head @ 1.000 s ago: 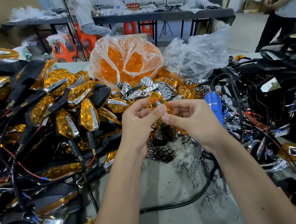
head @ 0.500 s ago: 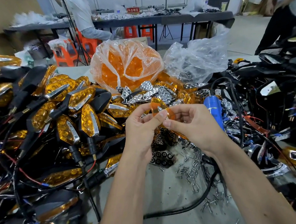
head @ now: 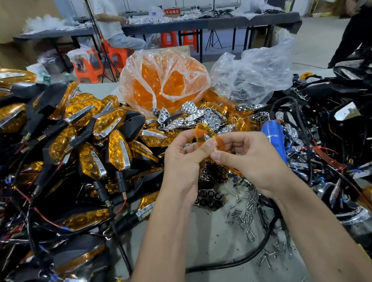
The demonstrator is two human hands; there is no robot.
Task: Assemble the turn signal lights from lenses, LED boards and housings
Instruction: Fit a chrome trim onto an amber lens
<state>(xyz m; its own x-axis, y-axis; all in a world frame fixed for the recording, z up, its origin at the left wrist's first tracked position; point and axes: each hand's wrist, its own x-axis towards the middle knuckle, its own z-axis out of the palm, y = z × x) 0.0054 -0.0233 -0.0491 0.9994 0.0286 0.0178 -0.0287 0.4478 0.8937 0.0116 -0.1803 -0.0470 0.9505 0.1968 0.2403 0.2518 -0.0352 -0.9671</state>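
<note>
While I look down through the head camera, my two hands meet above the middle of the bench, both pinching one amber lens between them. My left hand has its thumb pressed up against the lens's near face with the fingers curled behind it, and my right hand pinches the lens's right end between thumb and curled fingers, so the thumbs nearly touch. The lens runs with its long axis roughly from upper left to lower right, its upper tip poking up and away from me above my left fingers, while the lower end disappears behind my right thumb; a small silvery sliver shows at its middle, and I cannot tell what that part is. The lens sits lifted off the bench, above a scatter of small screws and some black-and-chrome reflector pieces. To my left lies a heap of finished turn signals with amber faces, chrome trim and black stalks trailing red and black wires. Beyond my hands a clear bag full of orange lenses stands beside a crumpled clear bag, with loose chrome reflectors piled in front. Just right of my right hand lies a blue-handled tool, and farther right a tangle of black housings and wiring.
</note>
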